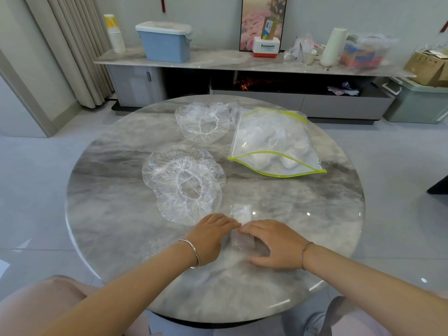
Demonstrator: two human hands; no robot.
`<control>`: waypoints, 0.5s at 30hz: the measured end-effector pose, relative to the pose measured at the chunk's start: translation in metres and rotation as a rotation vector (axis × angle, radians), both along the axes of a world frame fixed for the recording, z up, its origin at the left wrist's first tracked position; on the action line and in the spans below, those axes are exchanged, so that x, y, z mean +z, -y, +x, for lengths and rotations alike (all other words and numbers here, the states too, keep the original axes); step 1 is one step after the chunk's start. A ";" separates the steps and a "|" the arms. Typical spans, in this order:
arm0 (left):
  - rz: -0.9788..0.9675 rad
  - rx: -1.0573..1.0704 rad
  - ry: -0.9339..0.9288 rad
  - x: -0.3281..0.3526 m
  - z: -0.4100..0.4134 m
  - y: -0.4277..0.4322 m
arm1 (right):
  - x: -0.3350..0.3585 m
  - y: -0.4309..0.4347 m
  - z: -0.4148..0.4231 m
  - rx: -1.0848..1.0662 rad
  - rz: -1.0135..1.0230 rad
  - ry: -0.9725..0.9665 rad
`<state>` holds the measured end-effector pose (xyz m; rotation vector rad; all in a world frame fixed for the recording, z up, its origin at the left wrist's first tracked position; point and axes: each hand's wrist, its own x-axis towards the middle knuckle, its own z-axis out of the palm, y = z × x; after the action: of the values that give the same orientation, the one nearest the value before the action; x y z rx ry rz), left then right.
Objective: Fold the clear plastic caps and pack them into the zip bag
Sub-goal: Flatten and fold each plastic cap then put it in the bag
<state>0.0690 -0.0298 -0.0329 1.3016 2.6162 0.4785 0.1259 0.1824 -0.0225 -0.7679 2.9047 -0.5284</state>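
Observation:
A clear plastic cap folded into a narrow strip [241, 214] lies on the round marble table [109, 214] in front of me. My left hand [211, 236] and my right hand [271, 243] press flat on the strip's near part, fingertips meeting over it. A stack of unfolded clear caps [184, 183] lies just left of the strip. Another loose cap [203, 122] sits farther back. The zip bag [274, 144], with a yellow-green edge and an open mouth facing me, holds several folded caps at the right.
A low marble-topped cabinet [218, 61] behind the table carries a blue lidded box [164, 42], a Panasonic box [266, 48] and other clutter. A curtain [72, 44] hangs at the left. My knees show below the table's near edge.

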 end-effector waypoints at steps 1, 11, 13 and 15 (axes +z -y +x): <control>0.006 0.010 0.007 -0.001 -0.001 -0.002 | -0.001 0.001 0.000 0.006 0.017 -0.003; 0.070 0.097 0.040 -0.007 -0.009 -0.010 | -0.006 0.011 -0.012 -0.505 -0.561 0.129; 0.090 0.166 0.043 -0.007 -0.008 -0.013 | -0.007 0.014 -0.015 -0.573 -0.676 0.192; 0.125 0.253 0.085 -0.007 -0.007 -0.017 | -0.009 0.015 -0.018 -0.620 -0.712 0.253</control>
<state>0.0616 -0.0127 -0.0403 0.9608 2.7282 0.7296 0.1078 0.1674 -0.0317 0.2076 2.6401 -1.6219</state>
